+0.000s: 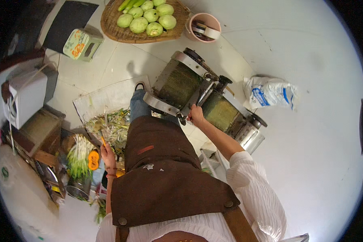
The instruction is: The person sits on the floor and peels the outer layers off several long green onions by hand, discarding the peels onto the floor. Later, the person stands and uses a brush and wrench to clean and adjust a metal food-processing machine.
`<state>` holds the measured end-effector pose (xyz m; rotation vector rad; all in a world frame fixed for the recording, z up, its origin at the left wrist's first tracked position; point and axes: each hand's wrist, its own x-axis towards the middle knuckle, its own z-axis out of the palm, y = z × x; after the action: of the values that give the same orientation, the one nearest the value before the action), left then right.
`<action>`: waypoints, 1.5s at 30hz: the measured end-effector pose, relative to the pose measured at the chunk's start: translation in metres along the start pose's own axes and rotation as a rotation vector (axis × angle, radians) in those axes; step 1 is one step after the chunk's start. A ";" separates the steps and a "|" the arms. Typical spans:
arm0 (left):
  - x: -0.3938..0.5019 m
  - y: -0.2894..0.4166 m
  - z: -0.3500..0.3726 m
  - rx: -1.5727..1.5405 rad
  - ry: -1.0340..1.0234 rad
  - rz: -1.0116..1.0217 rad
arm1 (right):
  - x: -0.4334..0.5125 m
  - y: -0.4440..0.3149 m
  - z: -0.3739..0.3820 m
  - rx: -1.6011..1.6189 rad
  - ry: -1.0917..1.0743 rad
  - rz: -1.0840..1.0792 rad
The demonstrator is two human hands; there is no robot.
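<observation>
My left hand [108,155] grips a slim tool with an orange handle [103,139]; its dark far end is blurred against the vegetable scraps [112,124]. A grimy metal appliance [163,104] stands in front of me to the right, with two greenish, stained panels set in metal frames. Between these panels, my right hand [196,116] has its fingers curled at the lower end of a slim metal bar [205,93]. Whether that bar is loose or part of the appliance I cannot tell. Scraps lie on a flat sheet [92,93] beside my leg.
Far ahead are a woven basket [109,27] of round green squash and a pink bucket [191,31]. A plastic stool [78,45] stands left of them. A white bag [270,93] leans by the right wall. Scallions [78,157] and a cut pumpkin [93,160] are at left.
</observation>
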<state>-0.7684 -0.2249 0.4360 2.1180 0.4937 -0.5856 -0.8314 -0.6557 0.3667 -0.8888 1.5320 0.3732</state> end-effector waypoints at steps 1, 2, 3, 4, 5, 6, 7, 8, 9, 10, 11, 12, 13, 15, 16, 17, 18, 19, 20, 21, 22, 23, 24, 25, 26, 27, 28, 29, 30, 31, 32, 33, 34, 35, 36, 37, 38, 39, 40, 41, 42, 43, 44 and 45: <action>-0.008 -0.012 -0.001 0.088 0.060 0.056 | -0.007 -0.011 -0.003 0.019 -0.058 0.059; -0.020 -0.025 -0.004 0.031 0.086 0.065 | -0.016 -0.023 -0.007 0.000 -0.066 0.076; -0.028 -0.040 -0.006 0.025 0.096 0.018 | -0.024 -0.054 -0.027 0.060 -0.257 0.125; -0.036 -0.057 -0.003 0.078 0.112 -0.041 | -0.040 -0.091 -0.063 -0.243 -0.249 0.066; -0.035 -0.072 0.001 0.038 0.098 -0.136 | -0.056 -0.136 -0.103 -0.678 -0.206 -0.048; -0.030 -0.085 0.006 -0.086 0.073 -0.284 | -0.075 -0.175 -0.139 -0.588 -0.167 -0.355; -0.022 -0.092 0.012 -0.120 -0.003 -0.397 | -0.087 -0.228 -0.174 -0.651 -0.157 -0.423; -0.010 -0.092 0.019 -0.038 -0.046 -0.518 | -0.096 -0.272 -0.199 -0.696 -0.042 -0.447; 0.002 -0.085 0.028 -0.060 -0.054 -0.422 | -0.101 -0.304 -0.215 -0.440 0.073 -0.254; 0.010 -0.069 0.038 -0.186 -0.078 -0.193 | -0.100 -0.319 -0.223 -0.504 0.048 -0.366; 0.012 -0.049 0.051 -0.310 -0.095 -0.044 | -0.103 -0.323 -0.232 -0.545 0.102 -0.476; 0.013 -0.025 0.065 -0.266 -0.086 0.079 | -0.102 -0.318 -0.233 -0.579 0.086 -0.598; 0.016 0.001 0.080 -0.203 -0.069 0.139 | -0.094 -0.294 -0.223 -0.616 0.185 -0.729; 0.032 0.053 0.115 -0.057 -0.064 0.168 | -0.076 -0.232 -0.202 -0.716 0.069 -0.770; 0.035 0.075 0.136 -0.058 -0.117 0.296 | -0.065 -0.194 -0.190 -0.595 0.016 -0.648; 0.042 0.095 0.164 0.162 -0.134 0.294 | -0.058 -0.155 -0.183 -0.621 -0.100 -0.596; 0.042 0.111 0.195 -0.052 -0.182 0.278 | -0.046 -0.114 -0.166 -1.035 0.004 -0.744; 0.053 0.125 0.220 0.137 -0.426 0.161 | -0.048 -0.074 -0.162 -0.880 -0.004 -0.634; 0.050 0.135 0.253 0.013 -0.399 0.279 | -0.052 -0.033 -0.155 -0.597 0.050 -0.434; 0.052 0.144 0.287 -0.038 -0.484 0.314 | -0.059 0.001 -0.153 -0.412 -0.058 -0.485; 0.052 0.149 0.317 -0.039 -0.556 0.358 | -0.067 0.030 -0.152 -0.412 0.011 -0.540; 0.051 0.152 0.349 -0.071 -0.663 0.289 | -0.078 0.056 -0.154 -0.307 0.025 -0.421; 0.048 0.153 0.377 -0.093 -0.690 0.430 | -0.091 0.079 -0.155 -0.184 0.000 -0.393; 0.044 0.154 0.400 -0.028 -0.745 0.470 | -0.104 0.097 -0.155 -0.167 0.086 -0.302; 0.039 0.155 0.416 0.082 -0.689 0.567 | -0.116 0.113 -0.151 0.075 0.071 -0.234; 0.037 0.153 0.422 -0.066 -0.727 0.513 | -0.125 0.120 -0.154 0.114 -0.024 -0.227; 0.032 0.152 0.427 -0.133 -0.698 0.456 | -0.130 0.127 -0.152 0.206 0.017 -0.139; 0.026 0.151 0.430 -0.095 -0.640 0.392 | -0.133 0.129 -0.153 0.163 -0.007 -0.209; 0.021 0.151 0.432 -0.008 -0.623 0.290 | -0.132 0.131 -0.151 -0.079 0.041 -0.311; 0.018 0.152 0.433 0.072 -0.601 0.328 | -0.128 0.130 -0.149 -0.111 0.068 -0.210; 0.015 0.153 0.432 -0.011 -0.650 0.266 | -0.124 0.130 -0.149 -0.107 0.051 -0.197; 0.017 0.155 0.432 0.057 -0.704 0.248 | -0.118 0.130 -0.149 -0.083 0.016 -0.237; 0.013 0.156 0.432 0.139 -0.628 0.334 | -0.113 0.132 -0.152 -0.070 0.011 -0.260; 0.013 0.158 0.432 0.213 -0.573 0.411 | -0.108 0.135 -0.154 -0.058 0.006 -0.279; 0.015 0.159 0.432 0.198 -0.659 0.393 | -0.105 0.139 -0.159 -0.045 0.002 -0.297; 0.017 0.160 0.432 0.221 -0.774 0.319 | -0.101 0.145 -0.163 -0.033 -0.001 -0.313; 0.018 0.160 0.433 0.266 -0.760 0.354 | -0.096 0.150 -0.166 -0.018 -0.002 -0.365; 0.020 0.160 0.432 0.270 -0.790 0.386 | -0.093 0.155 -0.169 -0.004 0.018 -0.311; 0.021 0.160 0.432 0.280 -0.768 0.448 | -0.087 0.158 -0.168 0.006 0.024 -0.292; 0.020 0.160 0.432 0.304 -0.740 0.491 | -0.083 0.160 -0.167 0.017 0.030 -0.272; 0.020 0.160 0.431 0.260 -0.746 0.497 | -0.078 0.158 -0.163 0.000 0.031 -0.278; 0.020 0.162 0.432 0.243 -0.780 0.469 | -0.074 0.153 -0.156 -0.032 0.026 -0.300; 0.016 0.161 0.432 0.236 -0.654 0.566 | -0.073 0.146 -0.149 -0.068 0.028 -0.325; 0.018 0.163 0.432 0.214 -0.756 0.419 | -0.073 0.137 -0.140 -0.101 0.032 -0.348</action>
<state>-0.7647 -0.6685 0.3055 1.9172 -0.4392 -1.1417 -1.0315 -0.6413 0.4255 -1.2223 1.3640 0.1850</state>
